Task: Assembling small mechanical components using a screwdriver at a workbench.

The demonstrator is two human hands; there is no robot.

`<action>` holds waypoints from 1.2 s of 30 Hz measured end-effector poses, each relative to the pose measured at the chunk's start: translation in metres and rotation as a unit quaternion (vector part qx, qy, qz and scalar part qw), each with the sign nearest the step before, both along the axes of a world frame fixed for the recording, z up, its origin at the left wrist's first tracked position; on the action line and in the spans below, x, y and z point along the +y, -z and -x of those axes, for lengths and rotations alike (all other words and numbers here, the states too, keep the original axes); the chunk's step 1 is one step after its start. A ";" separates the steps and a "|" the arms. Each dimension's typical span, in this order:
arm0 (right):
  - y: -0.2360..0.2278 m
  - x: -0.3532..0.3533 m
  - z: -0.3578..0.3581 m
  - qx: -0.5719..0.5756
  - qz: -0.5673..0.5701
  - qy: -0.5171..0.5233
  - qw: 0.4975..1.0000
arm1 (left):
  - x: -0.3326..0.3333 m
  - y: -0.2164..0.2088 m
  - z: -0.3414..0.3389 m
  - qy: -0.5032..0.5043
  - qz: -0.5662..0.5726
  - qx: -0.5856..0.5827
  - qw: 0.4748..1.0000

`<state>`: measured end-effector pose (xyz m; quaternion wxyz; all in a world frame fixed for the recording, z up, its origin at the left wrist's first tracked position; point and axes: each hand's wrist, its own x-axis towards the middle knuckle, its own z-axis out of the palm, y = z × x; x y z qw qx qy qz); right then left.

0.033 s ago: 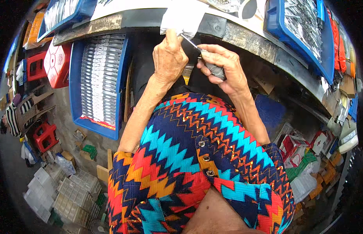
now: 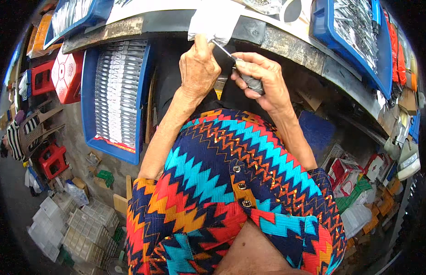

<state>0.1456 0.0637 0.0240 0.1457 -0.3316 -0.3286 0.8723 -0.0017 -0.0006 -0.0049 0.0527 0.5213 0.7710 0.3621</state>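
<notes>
My right hand is closed around a hand tool with a dark grey handle and a thin metal shaft, much like a screwdriver or awl. Its shaft slants up and left to the fingertips of my left hand. Those fingers are closed in a pinch at the lower edge of a bright white cloth or bag, which hangs over the bench edge. Whatever small piece they grip is hidden by fingers and glare.
The worn bench edge curves across the top. A blue bin of shiny slender pieces stands on it at right. At left, a blue tray holds rows of packed items. Farther left are red stools, plastic crates and another person.
</notes>
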 end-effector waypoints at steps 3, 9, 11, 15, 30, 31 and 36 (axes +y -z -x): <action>-0.005 -0.019 0.009 -0.139 -0.412 0.043 0.900 | 0.001 0.001 0.000 0.003 -0.002 0.002 1.000; 0.010 -0.021 0.016 -0.143 -0.727 0.064 0.668 | 0.000 0.006 0.000 0.006 -0.032 -0.007 0.999; 0.011 -0.021 0.017 -0.141 -0.728 0.063 0.668 | 0.001 0.007 0.001 0.008 -0.036 -0.012 0.999; 0.009 -0.015 0.017 -0.138 -0.723 0.051 0.675 | 0.001 0.009 0.001 0.012 -0.033 -0.017 0.999; -0.022 -0.016 0.017 -0.178 -0.252 0.021 0.951 | -0.002 0.002 0.000 0.017 -0.038 0.015 0.999; -0.024 -0.013 0.017 -0.174 -0.194 0.014 0.965 | -0.002 0.002 -0.001 0.014 -0.033 0.017 0.999; -0.026 -0.005 0.017 -0.128 -0.040 0.028 0.991 | -0.002 0.003 -0.001 0.010 -0.038 0.023 0.999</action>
